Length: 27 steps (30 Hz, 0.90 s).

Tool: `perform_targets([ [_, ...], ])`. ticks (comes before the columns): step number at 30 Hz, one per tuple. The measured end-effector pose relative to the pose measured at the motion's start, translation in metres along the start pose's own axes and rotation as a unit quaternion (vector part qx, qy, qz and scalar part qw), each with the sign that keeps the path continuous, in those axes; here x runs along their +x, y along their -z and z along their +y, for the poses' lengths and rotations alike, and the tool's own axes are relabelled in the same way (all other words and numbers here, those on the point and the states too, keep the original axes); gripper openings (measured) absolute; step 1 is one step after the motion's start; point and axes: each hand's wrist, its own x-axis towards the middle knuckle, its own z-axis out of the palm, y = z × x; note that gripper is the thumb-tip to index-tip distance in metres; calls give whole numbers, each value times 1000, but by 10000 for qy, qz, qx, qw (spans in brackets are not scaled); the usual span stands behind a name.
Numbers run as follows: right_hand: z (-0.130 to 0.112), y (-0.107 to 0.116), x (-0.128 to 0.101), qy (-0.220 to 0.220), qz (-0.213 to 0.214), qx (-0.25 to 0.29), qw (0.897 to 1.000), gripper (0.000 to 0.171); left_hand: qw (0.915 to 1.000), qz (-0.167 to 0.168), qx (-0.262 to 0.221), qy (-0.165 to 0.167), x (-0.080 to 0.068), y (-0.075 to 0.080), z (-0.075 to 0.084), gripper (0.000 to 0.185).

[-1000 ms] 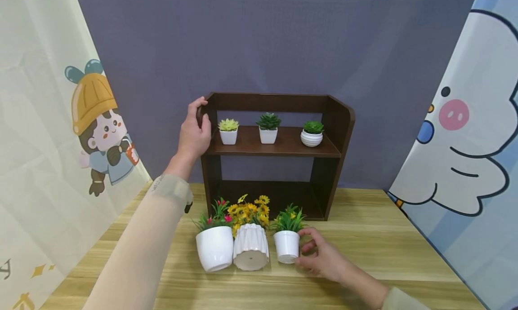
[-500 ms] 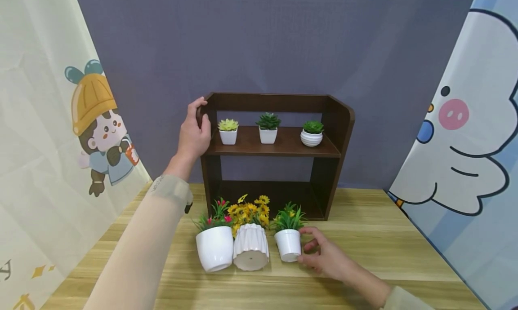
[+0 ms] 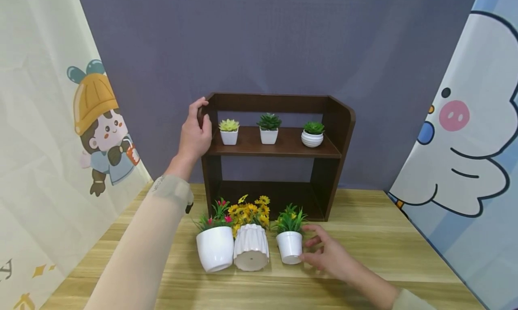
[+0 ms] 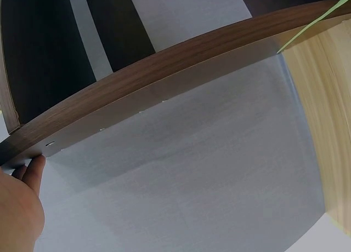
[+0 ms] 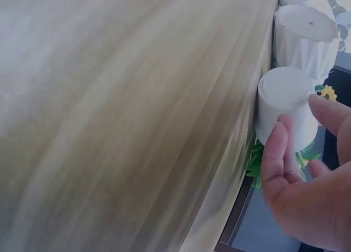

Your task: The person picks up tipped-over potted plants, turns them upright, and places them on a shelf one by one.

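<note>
My left hand [image 3: 195,129] grips the top of the left side panel of a dark brown shelf [image 3: 340,121]; in the left wrist view a fingertip of that hand [image 4: 22,202] lies against the panel's edge [image 4: 164,82]. Three pots lie on their sides in front of the shelf: a smooth white pot with pink flowers [image 3: 215,254], a ribbed white pot with yellow flowers [image 3: 251,252], and a small white pot with green grass [image 3: 289,247]. My right hand [image 3: 325,256] holds the small pot [image 5: 285,107] between thumb and fingers [image 5: 277,148].
Three little succulents in white pots [image 3: 229,132] [image 3: 269,128] [image 3: 312,134] stand on the shelf's upper board. The lower bay is dark. The wooden table [image 3: 384,256] is flanked by cartoon curtains left [image 3: 60,143] and right [image 3: 465,143], with a grey backdrop behind.
My right hand and the small pot have shifted slightly to the right, away from the ribbed pot. The left hand has stayed on the shelf.
</note>
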Motion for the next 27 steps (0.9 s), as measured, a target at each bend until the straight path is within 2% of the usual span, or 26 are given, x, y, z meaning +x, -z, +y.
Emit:
perform_targets([
  [10, -5, -24, -6, -466, 502, 171, 9975, 90, 10000, -20, -67, -49, 1, -1, 0, 43],
  [18, -6, -41, 0, -938, 1066, 276, 9895, 92, 10000, -25, -89, 36, -1, 0, 1, 42],
  [27, -9, -47, 9, -1107, 1118, -41, 9875, 99, 10000, -14, -57, 21, 0, -1, 0, 42],
])
